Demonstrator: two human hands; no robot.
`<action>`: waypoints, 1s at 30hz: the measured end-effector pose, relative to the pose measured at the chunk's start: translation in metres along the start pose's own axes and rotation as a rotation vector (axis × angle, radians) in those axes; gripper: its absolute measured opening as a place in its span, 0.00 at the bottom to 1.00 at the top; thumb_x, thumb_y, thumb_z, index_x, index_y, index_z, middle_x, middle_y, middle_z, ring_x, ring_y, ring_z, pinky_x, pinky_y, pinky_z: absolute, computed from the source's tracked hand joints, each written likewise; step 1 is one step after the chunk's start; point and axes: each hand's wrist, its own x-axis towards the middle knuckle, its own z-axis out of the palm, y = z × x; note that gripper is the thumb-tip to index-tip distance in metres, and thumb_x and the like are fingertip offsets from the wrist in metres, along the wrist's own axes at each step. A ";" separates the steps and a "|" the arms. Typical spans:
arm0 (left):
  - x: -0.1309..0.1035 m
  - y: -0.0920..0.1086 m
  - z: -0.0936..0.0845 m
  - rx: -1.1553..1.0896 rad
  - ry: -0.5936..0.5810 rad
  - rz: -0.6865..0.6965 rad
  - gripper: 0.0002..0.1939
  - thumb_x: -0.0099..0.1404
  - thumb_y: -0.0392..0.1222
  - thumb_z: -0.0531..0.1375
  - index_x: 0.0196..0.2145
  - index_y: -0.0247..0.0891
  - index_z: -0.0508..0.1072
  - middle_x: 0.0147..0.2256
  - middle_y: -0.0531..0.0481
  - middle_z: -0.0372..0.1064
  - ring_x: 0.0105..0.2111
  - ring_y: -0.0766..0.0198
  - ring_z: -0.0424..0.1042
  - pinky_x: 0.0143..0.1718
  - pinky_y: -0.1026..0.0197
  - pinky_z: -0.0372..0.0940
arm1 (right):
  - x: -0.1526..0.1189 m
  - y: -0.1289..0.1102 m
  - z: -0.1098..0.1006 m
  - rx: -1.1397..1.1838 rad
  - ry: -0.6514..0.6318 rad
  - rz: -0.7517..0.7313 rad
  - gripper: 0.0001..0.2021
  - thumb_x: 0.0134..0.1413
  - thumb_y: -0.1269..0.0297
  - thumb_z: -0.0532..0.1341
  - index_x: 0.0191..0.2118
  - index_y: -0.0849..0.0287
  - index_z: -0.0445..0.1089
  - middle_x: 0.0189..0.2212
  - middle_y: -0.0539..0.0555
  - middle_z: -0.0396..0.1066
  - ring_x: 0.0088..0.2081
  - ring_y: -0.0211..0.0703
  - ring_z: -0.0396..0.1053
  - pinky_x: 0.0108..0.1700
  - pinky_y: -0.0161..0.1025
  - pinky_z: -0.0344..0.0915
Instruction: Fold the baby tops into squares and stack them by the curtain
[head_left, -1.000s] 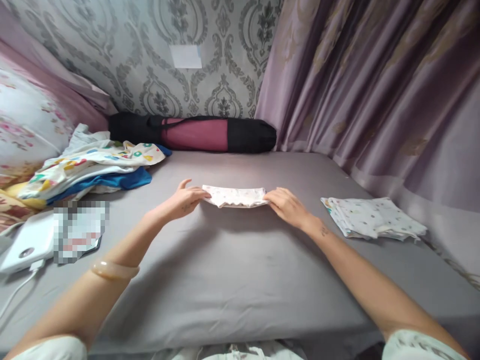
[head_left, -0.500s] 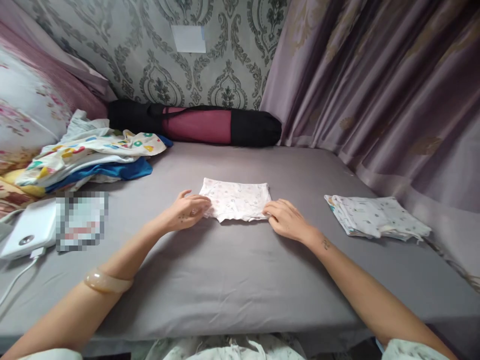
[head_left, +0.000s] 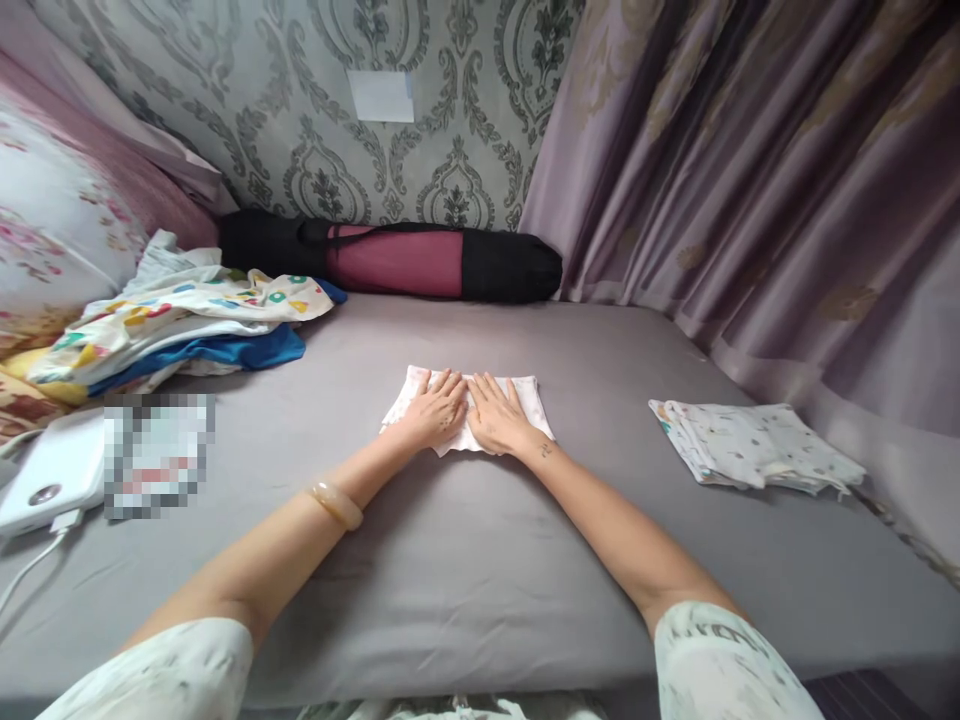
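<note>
A small folded garment (head_left: 534,405), white with a faint pinkish print, lies flat on the grey bed sheet (head_left: 480,560). My left hand (head_left: 439,408) rests palm down on its left half, fingers stretched away from me. Close beside it, my right hand (head_left: 496,412) is pressed flat on the right half, fingers spread. The two hands almost touch at the middle and cover much of the cloth. What kind of garment it is, I cannot tell.
At the right lies a stack of folded printed clothes (head_left: 757,445). A heap of loose clothes (head_left: 202,310) sits at the left, above a white power bank (head_left: 56,475) with a cable and a blurred-out item (head_left: 159,455). A black and maroon long bag (head_left: 397,260) lies along the wall.
My hands have moved from the garment's left and right edges inward onto its top and now lie flat. The garment's lower corners spread slightly wider.
</note>
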 end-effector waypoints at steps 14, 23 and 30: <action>-0.002 -0.020 0.007 -0.043 0.037 -0.077 0.31 0.72 0.57 0.41 0.63 0.35 0.60 0.65 0.37 0.55 0.65 0.46 0.53 0.64 0.44 0.47 | 0.000 0.023 0.005 0.034 0.030 0.050 0.30 0.67 0.58 0.39 0.69 0.64 0.50 0.70 0.55 0.46 0.70 0.49 0.40 0.69 0.53 0.33; -0.016 -0.040 0.004 -0.055 -0.014 -0.167 0.34 0.72 0.59 0.38 0.65 0.36 0.56 0.67 0.38 0.51 0.68 0.47 0.46 0.63 0.42 0.47 | -0.013 0.046 0.002 -0.040 0.066 0.216 0.31 0.67 0.58 0.39 0.69 0.70 0.49 0.70 0.61 0.44 0.70 0.50 0.41 0.69 0.50 0.35; -0.028 -0.063 0.008 -0.123 -0.061 -0.163 0.36 0.72 0.59 0.36 0.68 0.33 0.50 0.69 0.39 0.43 0.69 0.51 0.40 0.67 0.45 0.42 | -0.022 0.063 0.002 -0.037 0.035 0.256 0.33 0.67 0.55 0.37 0.70 0.73 0.45 0.71 0.61 0.39 0.71 0.50 0.37 0.69 0.49 0.35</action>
